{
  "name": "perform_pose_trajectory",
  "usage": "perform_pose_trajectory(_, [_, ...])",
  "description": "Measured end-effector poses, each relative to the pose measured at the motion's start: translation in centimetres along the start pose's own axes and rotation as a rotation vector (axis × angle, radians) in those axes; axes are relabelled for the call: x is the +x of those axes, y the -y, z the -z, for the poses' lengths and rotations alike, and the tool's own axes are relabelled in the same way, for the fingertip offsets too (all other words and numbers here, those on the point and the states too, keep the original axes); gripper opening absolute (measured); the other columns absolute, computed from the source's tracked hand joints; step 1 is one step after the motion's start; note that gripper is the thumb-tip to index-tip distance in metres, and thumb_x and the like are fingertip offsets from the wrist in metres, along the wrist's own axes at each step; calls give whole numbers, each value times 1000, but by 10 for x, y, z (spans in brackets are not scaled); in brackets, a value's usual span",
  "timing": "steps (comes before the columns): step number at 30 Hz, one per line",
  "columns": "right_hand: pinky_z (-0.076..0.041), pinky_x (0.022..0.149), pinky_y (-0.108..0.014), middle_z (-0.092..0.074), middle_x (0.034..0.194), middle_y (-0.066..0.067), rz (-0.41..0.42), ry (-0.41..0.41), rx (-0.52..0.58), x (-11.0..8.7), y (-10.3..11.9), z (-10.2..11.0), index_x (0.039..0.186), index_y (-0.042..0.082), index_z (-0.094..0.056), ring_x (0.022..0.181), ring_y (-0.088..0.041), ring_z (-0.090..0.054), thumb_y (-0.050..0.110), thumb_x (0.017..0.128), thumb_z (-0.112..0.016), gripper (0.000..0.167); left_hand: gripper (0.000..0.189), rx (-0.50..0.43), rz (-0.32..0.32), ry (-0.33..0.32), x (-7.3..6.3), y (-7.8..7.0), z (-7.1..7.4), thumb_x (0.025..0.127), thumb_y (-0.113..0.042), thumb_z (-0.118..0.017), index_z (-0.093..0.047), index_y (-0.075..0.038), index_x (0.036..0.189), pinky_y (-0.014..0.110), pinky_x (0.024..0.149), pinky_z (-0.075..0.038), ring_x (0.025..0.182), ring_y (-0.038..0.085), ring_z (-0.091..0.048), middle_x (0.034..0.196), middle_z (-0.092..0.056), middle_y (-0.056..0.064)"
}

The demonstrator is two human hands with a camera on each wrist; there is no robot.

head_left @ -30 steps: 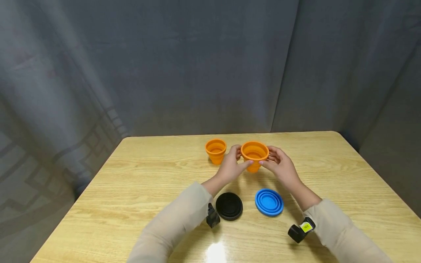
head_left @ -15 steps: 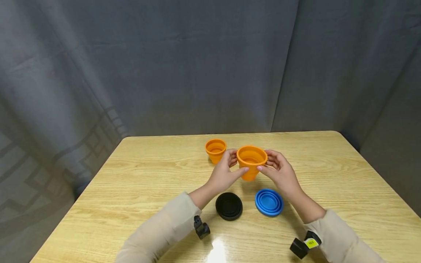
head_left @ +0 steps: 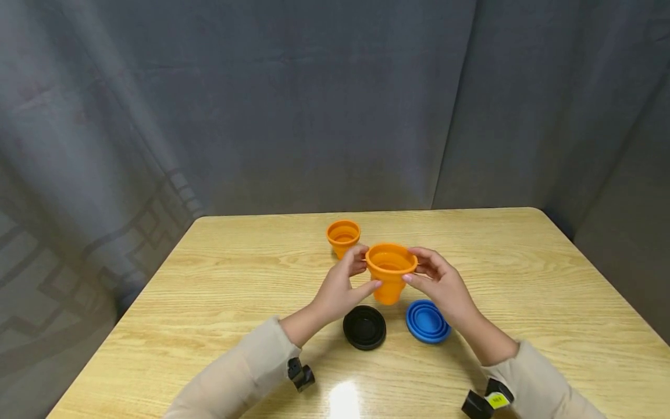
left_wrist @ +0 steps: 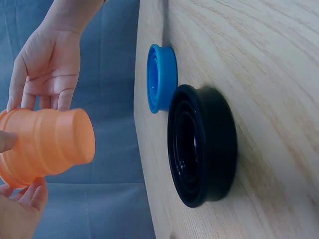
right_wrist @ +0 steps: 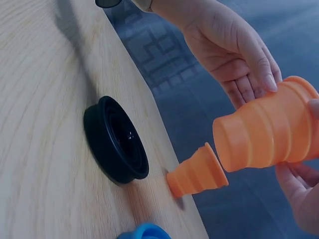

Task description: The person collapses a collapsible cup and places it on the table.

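1. Nearest are the black wrist cameras (head_left: 300, 375) (head_left: 487, 398), one on either side of the black collapsed cup (head_left: 364, 329), which I take as landmark; they are worn there, I suppose, to look at each hand's work.
2. The black collapsed cup itself lies flat on the wooden table (head_left: 235, 291). Its rings are nested, so it is low and probably stable.
3. Just to its right, apart from it, lies the blue collapsed cup (head_left: 428, 322), likewise flat.
4. Beyond the landmark and slightly to its right, the expanded orange cup (head_left: 388, 288) is in the air above the table, roughly upright, mouth upward.
5. The left hand (head_left: 337, 291) and the right hand (head_left: 444, 290) grip this cup from opposite sides, thumbs on the near wall, other fingers curved around the sides. Such a shared hold probably balances it and spares the soft wall from folding.
6. Farther beyond the landmark, slightly to its left, the second orange cup (head_left: 343, 235) stands expanded on its narrow base, apparently supporting itself.
7. Farthest behind the landmark hangs the grey curtain (head_left: 314, 105).
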State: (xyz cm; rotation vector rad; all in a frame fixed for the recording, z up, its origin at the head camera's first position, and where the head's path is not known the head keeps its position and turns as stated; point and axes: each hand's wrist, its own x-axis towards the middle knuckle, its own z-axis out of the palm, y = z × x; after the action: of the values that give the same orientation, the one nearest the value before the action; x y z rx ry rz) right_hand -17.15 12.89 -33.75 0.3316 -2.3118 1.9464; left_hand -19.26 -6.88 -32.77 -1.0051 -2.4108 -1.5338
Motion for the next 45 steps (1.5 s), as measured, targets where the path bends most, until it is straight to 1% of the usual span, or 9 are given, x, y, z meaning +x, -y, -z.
perform_pose_trajectory(4, [-44, 76, -18, -44, 115, -17, -10, 18, 23, -3, 0, -2, 120, -2, -41, 92, -14, -48, 12, 82, -59, 45, 50, 38, -31, 14, -3, 17, 1, 76, -9, -65, -40, 1, 119, 27, 84, -42, 97, 19, -53, 114, -49, 12])
perform_pose_trajectory(9, [-45, 74, -19, -46, 108, -14, -1, 51, 80, -5, -2, -6, 117, -4, -43, 87, -14, -50, 9, 81, -60, 42, 51, 107, -76, -3, -8, 22, 8, 73, -15, -69, -46, -2, 116, 24, 84, -41, 98, 16, -51, 113, -50, 8])
perform_pose_trajectory(13, [-46, 74, -20, -48, 103, -14, -3, 77, 120, -5, -5, -10, 116, -7, -43, 85, -13, -52, 7, 81, -59, 41, 52, 136, -108, -10, -11, 26, 11, 71, -16, -70, -47, -1, 116, 27, 86, -40, 103, 17, -47, 115, -48, 9])
perform_pose_trajectory(21, [-47, 76, -28, -50, 100, -17, -99, 133, 130, -6, -9, -15, 115, -8, -43, 85, -16, -55, 11, 83, -58, 40, 42, 121, -117, 38, -19, 36, 16, 73, -21, -68, -53, -6, 110, 31, 88, -38, 106, 13, -45, 115, -51, 6])
perform_pose_trajectory(25, [-46, 77, -36, -50, 99, -18, -126, 186, 108, -7, -11, -15, 116, -6, -43, 85, -21, -56, 16, 84, -57, 42, 37, 61, -70, 65, -23, 38, 17, 74, -22, -67, -56, -8, 106, 34, 88, -38, 103, 12, -48, 109, -55, 1])
perform_pose_trajectory(32, [-47, 76, -33, -50, 98, -18, -119, 264, 57, -8, -13, -12, 121, -7, -40, 83, -21, -57, 18, 82, -60, 50, 24, -105, 166, 79, -23, 37, 19, 74, -12, -68, -57, -6, 95, 40, 88, -37, 99, 19, -51, 97, -59, 2])
perform_pose_trajectory(35, [-47, 76, -33, -51, 98, -17, -103, 281, 33, -9, -15, -12, 121, -8, -40, 83, -21, -57, 17, 82, -60, 50, 21, -174, 236, 95, -23, 37, 20, 75, -7, -66, -56, -3, 93, 41, 88, -37, 99, 23, -51, 96, -58, 6])
perform_pose_trajectory(41, [-46, 75, -27, -55, 99, -10, -25, 220, -139, -8, -18, -11, 112, -1, -52, 88, -22, -52, 20, 80, -62, 40, 22, -236, 283, 152, -25, 34, 20, 78, -17, -64, -56, -3, 94, 31, 81, -42, 92, 15, -53, 95, -57, 3])
perform_pose_trajectory(45, [-46, 76, -26, -54, 101, -11, 17, 240, -126, -6, -18, -10, 104, 0, -56, 92, -25, -52, 18, 79, -63, 32, 23, -290, 312, 192, -27, 33, 20, 80, -16, -61, -54, 0, 95, 27, 75, -44, 85, 14, -53, 91, -56, 4])
